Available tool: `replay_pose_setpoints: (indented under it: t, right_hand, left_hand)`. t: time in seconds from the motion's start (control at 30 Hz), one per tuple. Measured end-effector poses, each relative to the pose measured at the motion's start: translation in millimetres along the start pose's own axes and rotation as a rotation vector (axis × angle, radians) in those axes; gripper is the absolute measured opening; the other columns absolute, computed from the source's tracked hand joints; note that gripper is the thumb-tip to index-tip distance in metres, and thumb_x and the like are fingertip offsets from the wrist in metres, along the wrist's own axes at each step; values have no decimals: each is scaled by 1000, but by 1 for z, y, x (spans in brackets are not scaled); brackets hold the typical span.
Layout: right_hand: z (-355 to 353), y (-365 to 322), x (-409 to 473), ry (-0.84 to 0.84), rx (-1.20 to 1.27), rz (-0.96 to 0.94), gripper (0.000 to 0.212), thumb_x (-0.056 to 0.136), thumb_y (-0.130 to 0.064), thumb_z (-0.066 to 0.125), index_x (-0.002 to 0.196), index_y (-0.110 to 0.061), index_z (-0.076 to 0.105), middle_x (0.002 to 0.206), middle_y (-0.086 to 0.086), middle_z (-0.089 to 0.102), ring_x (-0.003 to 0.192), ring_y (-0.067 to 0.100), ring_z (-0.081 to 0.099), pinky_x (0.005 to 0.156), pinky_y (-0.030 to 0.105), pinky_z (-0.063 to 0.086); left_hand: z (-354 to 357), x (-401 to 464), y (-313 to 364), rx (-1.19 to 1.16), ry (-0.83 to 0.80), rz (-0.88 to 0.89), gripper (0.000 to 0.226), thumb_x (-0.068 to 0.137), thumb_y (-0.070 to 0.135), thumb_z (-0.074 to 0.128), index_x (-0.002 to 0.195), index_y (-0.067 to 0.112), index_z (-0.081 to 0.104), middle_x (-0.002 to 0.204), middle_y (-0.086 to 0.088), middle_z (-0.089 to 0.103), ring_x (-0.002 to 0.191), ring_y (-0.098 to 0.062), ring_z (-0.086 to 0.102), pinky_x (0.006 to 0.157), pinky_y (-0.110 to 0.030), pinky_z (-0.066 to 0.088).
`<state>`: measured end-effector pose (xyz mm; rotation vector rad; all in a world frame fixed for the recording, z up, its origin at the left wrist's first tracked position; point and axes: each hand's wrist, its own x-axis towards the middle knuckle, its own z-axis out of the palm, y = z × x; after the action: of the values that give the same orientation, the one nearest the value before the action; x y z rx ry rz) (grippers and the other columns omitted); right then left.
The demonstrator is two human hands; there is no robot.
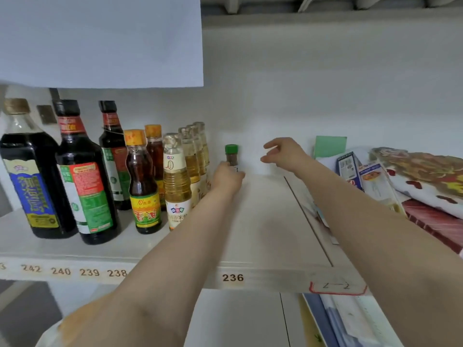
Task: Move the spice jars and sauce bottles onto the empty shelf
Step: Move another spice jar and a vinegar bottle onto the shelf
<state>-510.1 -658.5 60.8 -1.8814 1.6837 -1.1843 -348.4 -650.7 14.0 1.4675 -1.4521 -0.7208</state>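
Note:
A small spice jar (232,156) with a green cap stands upright at the back of the white shelf (263,221), and my left hand (226,177) is wrapped around its lower part. To its right, my right hand (283,154) hovers with fingers spread and nothing in it. Left of the jar stands a row of sauce bottles: three tall dark soy sauce bottles (85,176), two sesame oil bottles (142,181) with orange caps, and several pale vinegar bottles (176,181).
Boxes (370,179), a patterned cloth (426,176) and a red item lie piled on the shelf's right end. A green card (329,146) leans on the back wall. Number labels run along the shelf's front edge (233,278). A white sheet (100,41) hangs above left.

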Motion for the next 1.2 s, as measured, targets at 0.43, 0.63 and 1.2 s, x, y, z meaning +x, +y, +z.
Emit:
replay_pose_setpoints:
  t: [0.43, 0.63, 1.2]
  right_hand:
    - [60, 12, 104, -143, 167, -50, 56, 83, -24, 72, 135, -19, 50, 128, 13, 53, 116, 24, 54, 96, 29, 42]
    - [82, 20, 113, -163, 223, -43, 52, 84, -19, 71, 132, -13, 53, 128, 16, 58, 117, 27, 56, 99, 33, 41]
    - [33, 7, 74, -195, 394, -9, 31, 92, -20, 61, 122, -10, 58, 94, 2, 66, 80, 13, 65, 81, 28, 51]
  left_hand:
    - [39, 91, -18, 30, 129, -104, 63, 90, 22, 59, 142, 6, 29, 136, -15, 49, 121, -30, 52, 85, -26, 39]
    - [45, 99, -29, 0, 141, -17, 58, 93, 20, 56, 145, 10, 30, 135, -9, 53, 113, -25, 56, 69, -13, 35]
    - [39, 68, -9, -196, 40, 207, 37, 88, 15, 65, 120, 5, 51, 106, -12, 60, 94, -26, 59, 84, -37, 50]
